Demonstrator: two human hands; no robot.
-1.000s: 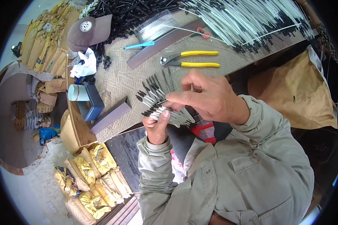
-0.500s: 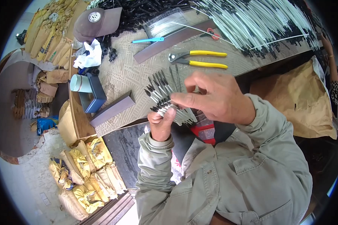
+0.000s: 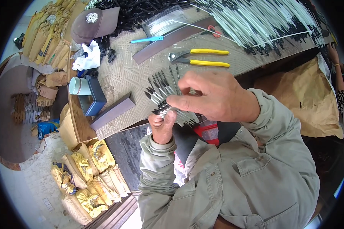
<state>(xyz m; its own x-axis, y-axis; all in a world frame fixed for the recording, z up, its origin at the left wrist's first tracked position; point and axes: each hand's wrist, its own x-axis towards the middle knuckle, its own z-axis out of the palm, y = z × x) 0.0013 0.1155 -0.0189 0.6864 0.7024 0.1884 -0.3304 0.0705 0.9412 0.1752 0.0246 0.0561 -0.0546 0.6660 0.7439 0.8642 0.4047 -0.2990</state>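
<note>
My left hand [image 3: 163, 128] is closed round a fanned bundle of thin white rods with black tips [image 3: 155, 95], thumb pressed along the near side. The tips splay up and to the left, over the table's front edge. From the right, my right hand [image 3: 219, 95] reaches over the same bundle. Its thumb and bent fingers close at the rods, hiding the middle of them; what exactly they pinch is partly covered. Two thin dark rods [image 3: 174, 76] stick up just beyond the right fingers. Farther back lie end-cutting pliers [image 3: 209, 51] with yellow handles, jaws to the left.
Behind lie a heap of white rods [image 3: 252, 26], black parts [image 3: 139, 15], a metal bar [image 3: 156, 49], a blue tool [image 3: 147, 39] and red-handled snips [image 3: 215, 33]. At left are a cap [image 3: 99, 28], blue tray [image 3: 97, 100] and wrapped packets [image 3: 90, 179]. A co-worker's arm [image 3: 337, 66] shows at right.
My right hand has shifted slightly left along the bundle, its thumb nearer the left thumb. The whole scene has moved a little left in view. The left hand keeps its grip.
</note>
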